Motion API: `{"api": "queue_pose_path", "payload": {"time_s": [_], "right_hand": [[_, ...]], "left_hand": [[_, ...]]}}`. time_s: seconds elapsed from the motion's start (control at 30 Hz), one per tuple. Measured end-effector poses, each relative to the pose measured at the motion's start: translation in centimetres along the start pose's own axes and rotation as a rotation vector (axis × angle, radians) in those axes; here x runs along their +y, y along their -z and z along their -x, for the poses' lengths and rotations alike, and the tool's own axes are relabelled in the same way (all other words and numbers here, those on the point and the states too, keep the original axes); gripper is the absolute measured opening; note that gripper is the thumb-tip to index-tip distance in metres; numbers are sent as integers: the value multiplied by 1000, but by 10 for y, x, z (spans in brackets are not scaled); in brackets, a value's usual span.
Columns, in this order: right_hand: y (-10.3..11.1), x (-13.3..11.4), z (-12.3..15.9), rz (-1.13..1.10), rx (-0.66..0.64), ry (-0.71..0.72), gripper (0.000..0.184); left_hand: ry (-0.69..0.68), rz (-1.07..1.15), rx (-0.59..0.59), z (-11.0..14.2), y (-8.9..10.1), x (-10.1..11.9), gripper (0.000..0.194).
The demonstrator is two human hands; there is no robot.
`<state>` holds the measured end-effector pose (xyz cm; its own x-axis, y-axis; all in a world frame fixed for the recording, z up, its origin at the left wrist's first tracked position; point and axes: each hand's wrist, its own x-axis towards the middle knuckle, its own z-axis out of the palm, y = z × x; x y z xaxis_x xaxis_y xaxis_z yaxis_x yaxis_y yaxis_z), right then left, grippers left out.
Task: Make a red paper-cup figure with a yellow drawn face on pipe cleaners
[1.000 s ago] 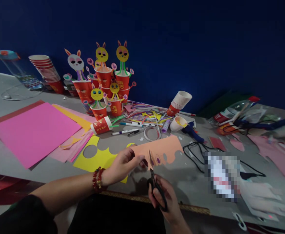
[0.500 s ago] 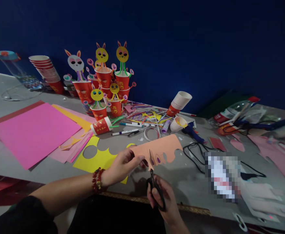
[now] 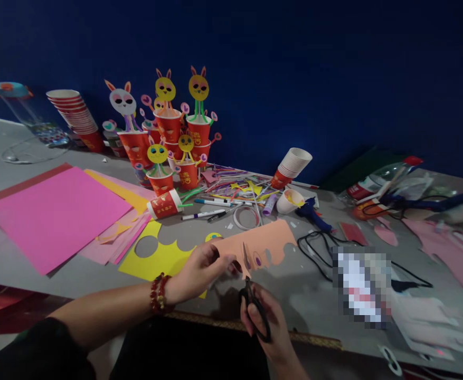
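Note:
My left hand pinches the left end of a peach-coloured sheet of paper between thumb and fingers. Small ovals with purple centres are drawn on the sheet, and its lower right edge has rounded cut-outs. In my right hand is a pair of black-handled scissors, with my fingers through the loops. One blade lies across the front of the paper beside a drawn oval. Under my left hand and wrist, a yellow paper sheet with round holes rests on the table.
Red paper cups with rabbit faces stand at the back left. Pink sheets lie left. Pens, a tape roll and straws are behind the paper. A blue glue gun with black cable and a bottle are right.
The peach paper tilts slightly and the scissors shift a little at the same cut. Both hands stay nearly in place, each keeping its hold.

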<state>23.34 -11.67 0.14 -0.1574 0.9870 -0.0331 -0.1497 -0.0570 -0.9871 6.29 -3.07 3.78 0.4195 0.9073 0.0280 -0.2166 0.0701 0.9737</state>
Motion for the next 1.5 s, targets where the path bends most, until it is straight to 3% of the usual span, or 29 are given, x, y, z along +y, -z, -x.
{"api": "queue_pose_path", "payload": {"time_s": [0.5, 0.67, 1.2, 1.5], "right_hand": [[-7, 5, -2, -101, 50, -36, 51], [-4, 3, -3, -39, 16, -1, 50], [-12, 0, -5, -61, 82, -39, 50], [-7, 0, -7, -76, 28, -16, 49]], "left_hand": [[12, 5, -2, 3, -3, 1, 38], [12, 1, -15, 3, -2, 1, 38], [3, -16, -6, 3, -5, 9, 35], [1, -14, -9, 3, -2, 6, 28]]}}
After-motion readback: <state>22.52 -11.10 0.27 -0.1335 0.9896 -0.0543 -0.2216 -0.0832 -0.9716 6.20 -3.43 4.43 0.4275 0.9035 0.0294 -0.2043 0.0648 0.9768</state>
